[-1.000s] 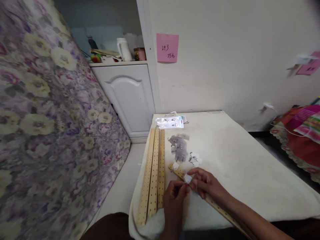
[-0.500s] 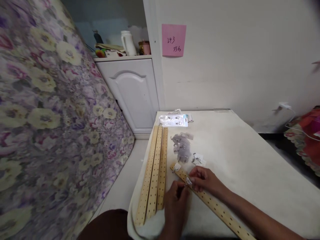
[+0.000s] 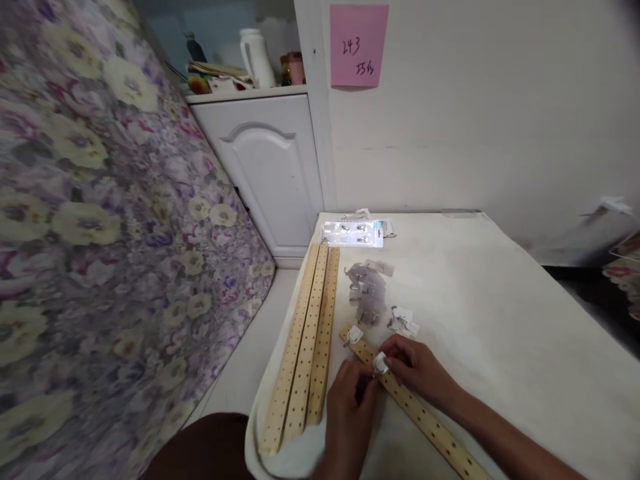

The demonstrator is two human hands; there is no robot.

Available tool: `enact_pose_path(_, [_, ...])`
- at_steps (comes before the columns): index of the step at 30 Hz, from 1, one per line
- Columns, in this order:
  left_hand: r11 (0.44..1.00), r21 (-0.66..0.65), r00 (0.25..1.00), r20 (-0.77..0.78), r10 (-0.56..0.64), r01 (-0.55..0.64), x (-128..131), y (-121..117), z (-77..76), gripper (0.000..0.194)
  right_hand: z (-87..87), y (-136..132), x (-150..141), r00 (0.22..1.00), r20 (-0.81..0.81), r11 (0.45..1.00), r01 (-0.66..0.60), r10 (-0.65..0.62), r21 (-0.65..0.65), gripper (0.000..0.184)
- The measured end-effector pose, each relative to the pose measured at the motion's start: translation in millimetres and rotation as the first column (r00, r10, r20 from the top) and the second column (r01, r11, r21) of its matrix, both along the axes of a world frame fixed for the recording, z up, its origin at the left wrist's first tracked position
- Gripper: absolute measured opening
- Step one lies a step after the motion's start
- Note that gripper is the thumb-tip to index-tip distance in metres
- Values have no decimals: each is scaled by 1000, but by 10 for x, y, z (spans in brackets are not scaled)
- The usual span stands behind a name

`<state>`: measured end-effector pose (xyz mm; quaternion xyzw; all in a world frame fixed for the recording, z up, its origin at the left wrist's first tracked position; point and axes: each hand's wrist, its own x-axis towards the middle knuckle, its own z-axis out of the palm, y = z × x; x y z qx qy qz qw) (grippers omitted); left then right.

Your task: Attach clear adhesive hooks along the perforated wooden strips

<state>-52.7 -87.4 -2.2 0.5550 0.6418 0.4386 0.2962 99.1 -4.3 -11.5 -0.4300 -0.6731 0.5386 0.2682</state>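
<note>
A strip of light wood with rows of holes [image 3: 423, 417] lies slantwise on the table under both hands. On it sits a small metal piece with a white tag [image 3: 381, 363], between my hands. My left hand [image 3: 349, 403] pinches at its lower metal end, fingers closed, and partly hides it. The closed thumb and fingers of my right hand [image 3: 417, 368] are at the tag's right edge. Near the strip's far end is a second tagged piece [image 3: 354, 335]. Just past my right hand lie loose small metal pieces on white card [image 3: 401, 321].
Several more wooden strips [image 3: 300, 347] lie lengthwise along the table's left side. Beyond the hands is a heap of small clear bags [image 3: 369, 293]. A clear blister pack [image 3: 353, 233] rests near the wall. Floral fabric [image 3: 125, 233] hangs at left.
The camera view has tilted down and shifted slightly. The tag between my hands has turned and now shows its white face more fully. Both hands stay at the same spot on the strip.
</note>
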Motion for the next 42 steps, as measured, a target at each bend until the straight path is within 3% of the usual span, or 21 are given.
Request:
enact_pose_path(7, [999,0,999,2,-40,40,14,24,-16,8,40,28,12,998,62,996,-20,14,85,12])
enact_pose_path(19, [998,-37,997,-57,-61,59,27,26,4,10,51,68,40,995,84,994,-55,47,97,12])
enact_pose_path(42, [1000,-1,996,-85,9,-9,78,-30,8,12,34,61,55,997,46,986,-69,63,151,18])
